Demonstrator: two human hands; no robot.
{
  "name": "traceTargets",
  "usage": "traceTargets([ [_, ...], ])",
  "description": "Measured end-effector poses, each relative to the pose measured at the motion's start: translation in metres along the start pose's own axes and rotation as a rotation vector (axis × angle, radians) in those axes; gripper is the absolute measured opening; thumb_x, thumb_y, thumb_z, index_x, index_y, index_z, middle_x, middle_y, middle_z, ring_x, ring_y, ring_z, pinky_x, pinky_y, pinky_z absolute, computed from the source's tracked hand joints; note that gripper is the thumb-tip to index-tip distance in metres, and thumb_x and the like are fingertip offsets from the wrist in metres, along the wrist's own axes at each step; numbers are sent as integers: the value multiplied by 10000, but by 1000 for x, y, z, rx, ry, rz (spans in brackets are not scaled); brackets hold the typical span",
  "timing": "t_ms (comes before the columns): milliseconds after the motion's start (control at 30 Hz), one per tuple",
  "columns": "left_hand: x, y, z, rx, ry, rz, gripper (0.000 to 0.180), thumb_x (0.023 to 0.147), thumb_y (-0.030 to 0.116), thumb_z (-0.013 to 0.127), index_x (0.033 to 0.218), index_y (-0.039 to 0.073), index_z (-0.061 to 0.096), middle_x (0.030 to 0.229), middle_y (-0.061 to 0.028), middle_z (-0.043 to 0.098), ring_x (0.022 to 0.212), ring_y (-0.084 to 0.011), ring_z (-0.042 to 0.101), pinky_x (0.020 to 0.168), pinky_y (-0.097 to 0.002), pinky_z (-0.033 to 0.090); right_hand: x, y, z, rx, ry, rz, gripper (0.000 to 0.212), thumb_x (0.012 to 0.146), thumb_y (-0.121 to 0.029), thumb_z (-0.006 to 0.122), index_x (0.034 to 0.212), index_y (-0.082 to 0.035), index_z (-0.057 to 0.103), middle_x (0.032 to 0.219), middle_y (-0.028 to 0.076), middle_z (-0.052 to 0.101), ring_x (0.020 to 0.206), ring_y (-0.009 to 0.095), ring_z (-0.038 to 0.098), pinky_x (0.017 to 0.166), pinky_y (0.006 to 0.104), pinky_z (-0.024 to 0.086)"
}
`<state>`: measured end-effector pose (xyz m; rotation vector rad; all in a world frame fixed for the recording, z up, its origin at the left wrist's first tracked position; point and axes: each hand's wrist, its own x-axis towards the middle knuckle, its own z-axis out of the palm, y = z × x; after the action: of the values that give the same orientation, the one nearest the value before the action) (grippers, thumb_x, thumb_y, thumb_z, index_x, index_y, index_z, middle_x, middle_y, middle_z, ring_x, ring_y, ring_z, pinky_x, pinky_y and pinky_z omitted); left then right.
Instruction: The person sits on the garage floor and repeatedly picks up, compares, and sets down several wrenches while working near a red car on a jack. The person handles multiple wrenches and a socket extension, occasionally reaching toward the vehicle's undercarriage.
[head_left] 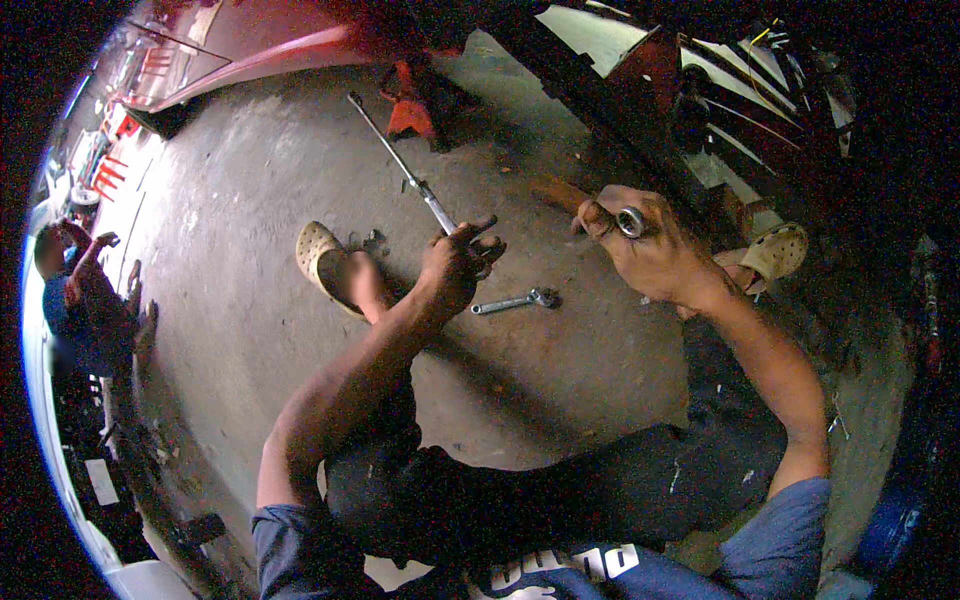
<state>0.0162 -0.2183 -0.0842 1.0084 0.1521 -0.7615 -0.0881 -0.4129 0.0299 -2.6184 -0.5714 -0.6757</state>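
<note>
Above floor (250, 180), left hand (452, 270) holding one bar (424, 188), right hand (660, 252) one socket (630, 222)

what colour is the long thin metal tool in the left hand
Silver-grey; the long thin metal tool in the left hand shows best in the head view.

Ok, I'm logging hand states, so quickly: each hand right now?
Left hand: closed around the near end of a long metal bar.
Right hand: closed, holding a round metal piece, apparently a socket.
</note>
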Motion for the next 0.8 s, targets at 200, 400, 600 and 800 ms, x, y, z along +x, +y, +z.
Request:
traceTargets([
  [200, 1, -1, -4, 157, -14, -3, 248, 854, 203, 377, 978, 47, 524, 746, -90, 553, 685, -202, 562, 475, -266, 337, 5, -6, -20, 153, -142, 464, 293, 843, -321, 437, 814, -59, 564, 645, 51, 521, 522, 140, 472, 473, 326, 382],
  [400, 5, -6, -11, 503, -186, 349, 270, 856, 222, 353, 983, 63, 531, 765, -95, 564, 637, -189, 533, 485, -274, 334, 13, -39, -36, 885, -118, 764, 434, 822, -412, 429, 765, 0, 555, 750, 95, 577, 602, 142, 555, 476, 215, 436],
  [600, -7, 1, 0, 168, 34, -152, 245, 846, 206, 381, 962, 55, 534, 745, -102, 575, 582, -176, 500, 450, -276, 332, 13, -40, -9, 837, -96, 795, 409, 819, -380, 458, 778, 10, 575, 706, 80, 580, 575, 119, 547, 476, 213, 435],
  [800, -8, 7, 10, 189, 58, -92, 242, 829, 214, 414, 949, 41, 533, 710, -86, 561, 571, -163, 492, 417, -271, 307, 12, -44, 0, 815, -144, 630, 213, 800, -215, 540, 801, -8, 590, 739, 53, 585, 587, 97, 541, 481, 201, 434],
])
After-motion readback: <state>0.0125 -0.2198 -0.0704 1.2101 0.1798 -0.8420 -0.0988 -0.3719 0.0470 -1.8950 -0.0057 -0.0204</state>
